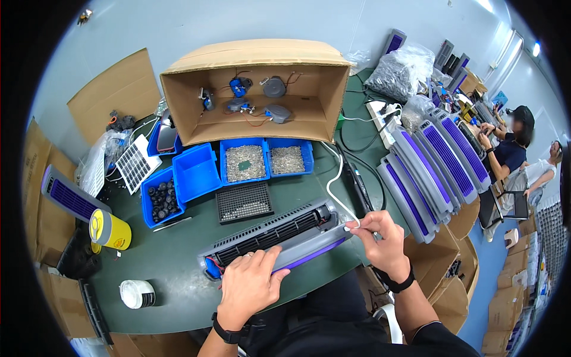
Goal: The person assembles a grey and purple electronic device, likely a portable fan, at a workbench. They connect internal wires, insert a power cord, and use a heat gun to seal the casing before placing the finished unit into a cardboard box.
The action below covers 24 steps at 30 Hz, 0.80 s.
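A long grey tower-fan housing (291, 237) with a purple strip lies at a slant near the table's front edge. Its top is uncovered, and a black ribbed blower wheel (270, 237) shows inside. Across the left end of the housing, my left hand (253, 282) grips it, thumb on the near side and fingers over the edge. At the other end, my right hand (382, 239) pinches the white cable (341, 199) close to its tip, right beside the housing's corner. The cable runs back toward the cardboard box. What the fingertips cover is hidden.
An open cardboard box (256, 59) holding small motors stands behind blue bins (196, 172) of screws and black knobs. A black screw tray (244, 202) and an electric screwdriver (357, 184) lie nearby. Finished-looking purple-grey fans (416, 178) are stacked right; a yellow canister (113, 229) and white jar (137, 294) stand left.
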Each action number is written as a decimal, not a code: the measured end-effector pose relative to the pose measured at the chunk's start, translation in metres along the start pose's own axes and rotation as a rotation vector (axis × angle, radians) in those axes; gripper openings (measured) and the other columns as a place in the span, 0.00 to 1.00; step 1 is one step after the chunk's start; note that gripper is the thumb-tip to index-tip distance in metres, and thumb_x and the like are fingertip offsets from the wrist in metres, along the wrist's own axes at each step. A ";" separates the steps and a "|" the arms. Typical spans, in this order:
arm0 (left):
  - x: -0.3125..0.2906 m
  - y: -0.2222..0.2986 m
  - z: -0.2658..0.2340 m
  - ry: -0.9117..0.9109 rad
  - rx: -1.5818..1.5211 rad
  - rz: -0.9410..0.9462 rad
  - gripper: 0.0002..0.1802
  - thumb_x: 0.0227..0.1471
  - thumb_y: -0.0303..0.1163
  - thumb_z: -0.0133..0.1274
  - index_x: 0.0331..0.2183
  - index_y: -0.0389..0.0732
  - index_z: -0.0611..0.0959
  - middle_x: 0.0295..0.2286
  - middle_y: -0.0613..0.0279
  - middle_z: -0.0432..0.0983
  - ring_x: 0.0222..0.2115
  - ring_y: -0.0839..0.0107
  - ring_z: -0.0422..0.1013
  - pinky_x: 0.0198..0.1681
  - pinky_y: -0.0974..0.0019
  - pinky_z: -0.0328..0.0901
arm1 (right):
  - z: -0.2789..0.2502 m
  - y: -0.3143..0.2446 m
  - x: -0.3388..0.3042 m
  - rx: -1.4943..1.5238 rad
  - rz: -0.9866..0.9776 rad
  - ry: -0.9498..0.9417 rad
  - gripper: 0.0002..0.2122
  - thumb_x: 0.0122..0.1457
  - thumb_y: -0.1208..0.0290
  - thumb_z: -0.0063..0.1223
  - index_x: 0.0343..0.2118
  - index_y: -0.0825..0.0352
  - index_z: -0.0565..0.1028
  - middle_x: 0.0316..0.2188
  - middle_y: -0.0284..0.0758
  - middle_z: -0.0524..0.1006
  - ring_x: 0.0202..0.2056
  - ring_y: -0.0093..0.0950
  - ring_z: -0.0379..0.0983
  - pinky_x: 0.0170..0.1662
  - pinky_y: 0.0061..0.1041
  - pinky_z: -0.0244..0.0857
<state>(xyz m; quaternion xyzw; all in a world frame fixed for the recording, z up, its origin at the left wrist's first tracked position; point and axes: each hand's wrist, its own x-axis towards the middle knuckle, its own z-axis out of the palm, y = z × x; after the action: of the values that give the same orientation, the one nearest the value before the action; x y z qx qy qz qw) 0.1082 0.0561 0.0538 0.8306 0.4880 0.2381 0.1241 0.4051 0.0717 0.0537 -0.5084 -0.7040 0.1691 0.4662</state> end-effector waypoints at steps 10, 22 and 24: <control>-0.005 -0.007 0.003 0.026 0.031 0.020 0.24 0.52 0.42 0.65 0.48 0.41 0.82 0.29 0.60 0.78 0.32 0.59 0.78 0.36 0.58 0.71 | 0.027 -0.012 -0.012 -0.061 0.075 0.185 0.07 0.56 0.89 0.62 0.36 0.72 0.82 0.29 0.39 0.83 0.30 0.26 0.83 0.36 0.23 0.75; -0.017 0.010 0.019 0.115 0.064 -0.074 0.25 0.54 0.35 0.62 0.52 0.35 0.80 0.32 0.59 0.74 0.37 0.61 0.70 0.43 0.57 0.59 | 0.021 -0.004 -0.013 -0.084 0.190 0.117 0.08 0.55 0.88 0.63 0.36 0.71 0.84 0.29 0.35 0.84 0.31 0.20 0.78 0.35 0.20 0.68; -0.017 0.010 0.020 0.130 0.063 -0.080 0.25 0.55 0.34 0.62 0.53 0.35 0.80 0.32 0.59 0.74 0.37 0.61 0.70 0.42 0.57 0.59 | 0.020 -0.003 -0.012 -0.097 0.168 0.099 0.08 0.56 0.88 0.63 0.37 0.71 0.84 0.30 0.36 0.84 0.32 0.21 0.79 0.36 0.20 0.70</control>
<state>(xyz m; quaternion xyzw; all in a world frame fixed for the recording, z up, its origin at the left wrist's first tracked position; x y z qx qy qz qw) 0.1189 0.0366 0.0369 0.7968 0.5349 0.2708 0.0754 0.3878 0.0643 0.0399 -0.5955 -0.6424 0.1478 0.4593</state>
